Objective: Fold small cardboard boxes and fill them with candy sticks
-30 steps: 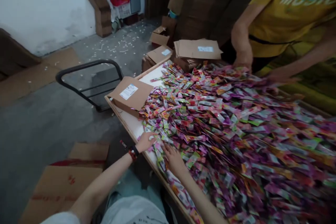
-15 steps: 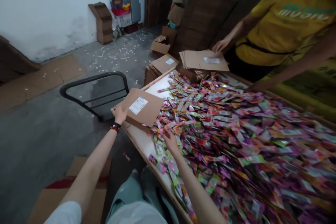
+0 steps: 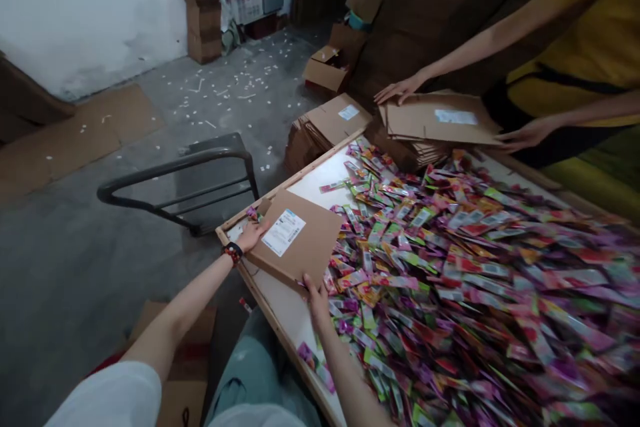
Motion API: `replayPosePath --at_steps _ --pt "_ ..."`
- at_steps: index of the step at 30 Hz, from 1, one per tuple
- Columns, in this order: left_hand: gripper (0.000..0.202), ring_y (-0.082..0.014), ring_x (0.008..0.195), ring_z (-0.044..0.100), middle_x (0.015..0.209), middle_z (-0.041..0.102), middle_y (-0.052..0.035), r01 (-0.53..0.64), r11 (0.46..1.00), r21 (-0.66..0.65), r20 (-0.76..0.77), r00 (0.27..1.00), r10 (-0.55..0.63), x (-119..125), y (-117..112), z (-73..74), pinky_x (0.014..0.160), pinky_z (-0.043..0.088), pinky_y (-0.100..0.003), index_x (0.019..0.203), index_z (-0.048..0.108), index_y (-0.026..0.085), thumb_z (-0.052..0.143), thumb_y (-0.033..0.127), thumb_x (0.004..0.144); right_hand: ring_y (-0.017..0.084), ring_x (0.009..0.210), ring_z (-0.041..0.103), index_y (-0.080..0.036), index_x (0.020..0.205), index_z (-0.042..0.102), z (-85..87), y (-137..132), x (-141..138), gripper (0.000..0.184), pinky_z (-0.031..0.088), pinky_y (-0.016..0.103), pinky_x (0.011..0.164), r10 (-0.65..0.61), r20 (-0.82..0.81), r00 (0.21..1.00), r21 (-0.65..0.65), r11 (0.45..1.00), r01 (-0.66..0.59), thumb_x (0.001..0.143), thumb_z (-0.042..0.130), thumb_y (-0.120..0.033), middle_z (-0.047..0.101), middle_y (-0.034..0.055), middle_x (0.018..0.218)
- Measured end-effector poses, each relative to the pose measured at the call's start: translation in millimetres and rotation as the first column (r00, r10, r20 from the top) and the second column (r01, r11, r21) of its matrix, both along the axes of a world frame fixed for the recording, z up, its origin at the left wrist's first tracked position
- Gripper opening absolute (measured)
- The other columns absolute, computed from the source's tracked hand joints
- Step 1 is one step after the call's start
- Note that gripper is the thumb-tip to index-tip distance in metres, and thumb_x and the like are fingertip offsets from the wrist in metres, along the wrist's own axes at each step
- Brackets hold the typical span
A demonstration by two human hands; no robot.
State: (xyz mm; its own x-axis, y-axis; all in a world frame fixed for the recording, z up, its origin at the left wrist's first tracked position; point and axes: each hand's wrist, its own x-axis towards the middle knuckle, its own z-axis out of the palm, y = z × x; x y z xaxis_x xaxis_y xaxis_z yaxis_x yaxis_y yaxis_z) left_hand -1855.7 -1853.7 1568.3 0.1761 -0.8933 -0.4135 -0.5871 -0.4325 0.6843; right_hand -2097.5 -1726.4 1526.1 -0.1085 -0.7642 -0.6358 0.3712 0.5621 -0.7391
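Note:
A flat brown cardboard box with a white printed label lies tilted on the near left corner of the table. My left hand, a beaded bracelet at its wrist, grips the box's left edge beside the label. At the near right corner, my right hand holds the edge, thumb on top; its other fingers are partly hidden. Small colourful packets are heaped right beside the box, and a few lie by my left fingertips.
Across the table, a person's hands hold a stack of flat labelled cardboard. More folded cardboard stands beyond the wooden table rim. A black trolley handle rises at left. White scraps litter the floor.
The box has come nearer and lower onto the table corner. My right hand has moved from the packets to the box's corner. The other person's second hand has come to the cardboard stack.

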Motion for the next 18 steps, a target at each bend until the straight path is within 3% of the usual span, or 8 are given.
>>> replayPosePath --at_steps 2,3,5,7,9,13,16,18 --pt "0.06 -0.0435 0.142 0.023 0.148 0.042 -0.0185 -0.082 0.996 0.03 0.083 0.993 0.079 -3.4 -3.1 -1.7 0.113 0.018 -0.061 0.104 0.072 0.016 0.056 0.067 0.078 0.028 0.115 0.06 -0.016 0.114 0.062 -3.7 -3.4 -3.0 0.07 0.049 0.039 0.097 0.01 -0.018 1.0 0.036 0.999 -0.009 0.061 0.076 -0.06 0.067 0.0119 0.121" --pt "0.064 -0.0439 0.144 0.018 0.153 0.035 -0.0176 -0.11 0.993 0.043 0.099 0.989 0.105 -4.8 -3.9 -1.7 0.114 0.016 -0.062 0.112 0.069 0.017 0.057 0.068 0.076 0.029 0.113 0.061 -0.016 0.114 0.062 -5.0 -5.3 -4.7 0.071 0.05 0.039 0.095 0.022 -0.027 0.999 0.049 0.999 -0.02 0.061 0.076 -0.061 0.067 0.0123 0.121" --pt "0.077 -0.0419 0.142 0.026 0.151 0.037 -0.0199 -0.131 0.989 0.07 0.085 0.989 0.125 -6.0 -3.9 -0.2 0.113 0.022 -0.059 0.132 0.055 0.016 0.059 0.068 0.075 0.029 0.109 0.063 -0.016 0.113 0.064 -6.3 -8.9 -8.5 0.071 0.051 0.04 0.093 0.046 -0.047 0.998 0.065 0.997 -0.043 0.06 0.076 -0.062 0.068 0.0127 0.118" --pt "0.097 -0.0386 0.139 0.036 0.151 0.037 -0.0226 -0.123 0.989 0.087 0.035 0.992 0.12 -4.0 -3.6 2.0 0.113 0.027 -0.054 0.149 0.029 0.012 0.06 0.067 0.075 0.029 0.108 0.064 -0.016 0.111 0.065 -5.4 -11.5 -12.3 0.072 0.05 0.04 0.093 0.065 -0.055 0.996 0.081 0.995 -0.061 0.058 0.077 -0.063 0.069 0.0126 0.115" --pt "0.106 -0.0349 0.142 0.031 0.156 0.027 -0.021 -0.098 0.991 0.096 -0.048 0.993 0.103 0.5 -4.8 3.0 0.116 0.025 -0.049 0.154 0.013 0.011 0.058 0.068 0.076 0.03 0.107 0.064 -0.017 0.108 0.067 -3.1 -13.5 -15.1 0.072 0.049 0.042 0.095 0.077 -0.052 0.996 0.101 0.992 -0.071 0.055 0.078 -0.064 0.07 0.0124 0.112" --pt "0.09 -0.0303 0.148 0.015 0.159 0.023 -0.0142 0.125 0.986 0.114 -0.253 0.963 -0.093 8.4 -11.8 0.0 0.121 0.016 -0.044 0.148 0.036 0.013 0.045 0.072 0.081 0.031 0.106 0.064 -0.017 0.106 0.068 1.9 -16.0 -16.9 0.071 0.047 0.046 0.099 0.079 -0.032 0.996 0.125 0.989 -0.075 0.054 0.08 -0.064 0.072 0.0126 0.109" --pt "0.09 -0.0298 0.149 -0.004 0.163 -0.002 -0.0087 0.217 0.974 0.065 -0.205 0.958 -0.2 9.9 -16.7 -2.8 0.122 0.004 -0.044 0.15 0.033 0.015 0.045 0.071 0.081 0.032 0.108 0.063 -0.017 0.106 0.068 3.6 -16.9 -16.2 0.072 0.048 0.046 0.098 0.067 -0.013 0.998 0.137 0.988 -0.065 0.053 0.08 -0.065 0.07 0.0141 0.112" --pt "0.086 -0.0269 0.15 -0.001 0.163 -0.004 -0.0055 0.224 0.974 -0.031 -0.23 0.947 -0.225 10.5 -21.3 -4.4 0.122 0.005 -0.041 0.151 0.031 0.017 0.045 0.068 0.083 0.033 0.109 0.063 -0.016 0.106 0.068 4.0 -17.0 -16.2 0.073 0.048 0.046 0.098 0.064 0.004 0.998 0.145 0.987 -0.064 0.053 0.08 -0.065 0.069 0.0146 0.115"
